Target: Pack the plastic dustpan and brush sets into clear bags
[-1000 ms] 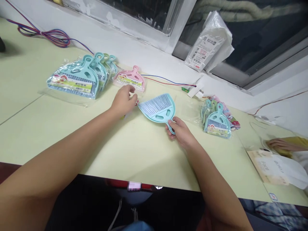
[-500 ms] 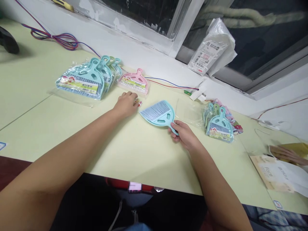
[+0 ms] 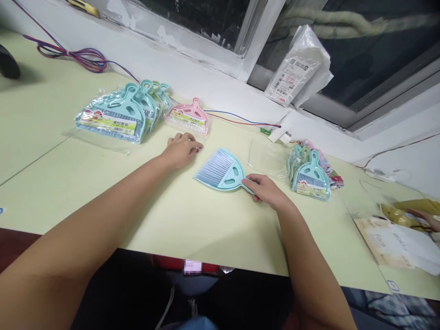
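Observation:
A light-blue hand brush and dustpan set (image 3: pixel 223 169) lies nearly flat just over the table, its grey-blue bristles pointing left. My right hand (image 3: pixel 263 190) is closed round its handle at the right end. Left of the bristles, my left hand (image 3: pixel 182 150) rests low at the table with bent fingers, pinched on a small red-and-white label (image 3: pixel 198 149). Most of that label is hidden under the fingers. Behind my left hand are a wrapped pink dustpan set (image 3: pixel 189 115) and several wrapped blue and green dustpan sets (image 3: pixel 110 114).
A clear plastic bag (image 3: pixel 266 158) lies right of the brush set, beside more wrapped dustpan sets (image 3: pixel 311 176). Coiled wires (image 3: pixel 72 55) run along the wall. A white parcel bag (image 3: pixel 297 68) stands on the sill. Another person's hand (image 3: pixel 426 219) is by a paper bag (image 3: pixel 388 243).
The brush set has turned and dropped slightly left and down with my right hand. My left hand has closed further over the label, which shows less now.

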`<state>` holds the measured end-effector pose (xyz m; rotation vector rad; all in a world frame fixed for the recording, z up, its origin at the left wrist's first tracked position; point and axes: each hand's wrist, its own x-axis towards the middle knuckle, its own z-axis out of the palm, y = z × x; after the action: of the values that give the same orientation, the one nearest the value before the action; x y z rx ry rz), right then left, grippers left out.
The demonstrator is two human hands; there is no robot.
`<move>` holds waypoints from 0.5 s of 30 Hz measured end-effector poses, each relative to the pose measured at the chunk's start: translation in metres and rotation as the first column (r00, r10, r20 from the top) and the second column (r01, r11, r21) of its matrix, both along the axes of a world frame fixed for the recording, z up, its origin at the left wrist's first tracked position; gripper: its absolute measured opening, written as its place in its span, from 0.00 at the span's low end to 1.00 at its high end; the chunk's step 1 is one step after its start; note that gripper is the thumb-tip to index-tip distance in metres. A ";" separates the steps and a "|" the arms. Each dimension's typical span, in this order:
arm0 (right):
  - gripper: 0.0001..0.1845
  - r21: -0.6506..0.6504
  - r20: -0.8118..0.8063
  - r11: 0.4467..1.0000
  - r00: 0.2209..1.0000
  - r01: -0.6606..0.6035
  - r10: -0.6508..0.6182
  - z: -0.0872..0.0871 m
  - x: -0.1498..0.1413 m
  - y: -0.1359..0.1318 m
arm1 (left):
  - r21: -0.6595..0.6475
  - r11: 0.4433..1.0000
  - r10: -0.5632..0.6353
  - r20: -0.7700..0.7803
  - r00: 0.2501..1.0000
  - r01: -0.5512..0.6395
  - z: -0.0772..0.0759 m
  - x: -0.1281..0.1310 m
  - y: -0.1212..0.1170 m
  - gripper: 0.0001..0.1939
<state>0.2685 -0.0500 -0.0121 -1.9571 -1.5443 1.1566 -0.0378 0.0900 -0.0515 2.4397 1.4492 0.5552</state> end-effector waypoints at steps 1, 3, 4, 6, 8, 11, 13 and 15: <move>0.17 0.012 0.027 1.000 0.999 -0.024 0.024 0.000 0.002 0.000 | -0.001 1.000 -0.004 -0.007 1.000 0.004 0.001 0.000 0.000 0.24; 0.19 0.019 0.055 0.998 0.997 -0.055 0.054 0.001 0.004 0.000 | -0.004 1.000 -0.009 -0.014 1.000 0.009 0.001 -0.001 -0.001 0.25; 0.20 0.019 0.067 0.998 0.996 -0.065 0.064 0.002 0.006 0.000 | -0.004 1.000 -0.011 -0.016 1.000 0.011 0.001 -0.001 -0.001 0.25; 0.21 0.044 0.129 0.997 0.990 -0.066 0.060 0.003 0.008 0.000 | -0.001 1.000 -0.012 -0.017 1.000 0.012 0.002 0.000 -0.001 0.25; 0.21 0.135 0.247 0.990 0.969 -0.040 0.006 0.004 0.012 0.000 | 0.000 1.000 -0.012 -0.016 1.000 0.012 0.002 0.000 -0.002 0.24; 0.21 0.331 0.380 0.944 0.913 0.012 -0.145 0.005 0.021 0.002 | -0.001 1.000 -0.005 -0.010 1.000 0.005 0.002 0.001 -0.001 0.24; 0.20 0.439 0.411 0.897 0.879 0.040 -0.240 0.003 0.030 0.005 | 0.000 1.000 0.000 -0.002 1.000 0.000 0.002 0.001 -0.001 0.24; 0.20 0.546 0.440 0.838 0.848 0.010 -0.297 -0.003 0.040 0.010 | 0.005 1.000 0.004 0.007 1.000 -0.004 0.001 0.000 0.000 0.24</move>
<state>0.3089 -0.0397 -0.0153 -2.0185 -1.6627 0.0824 -0.0373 0.0896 -0.0500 2.4367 1.4522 0.5689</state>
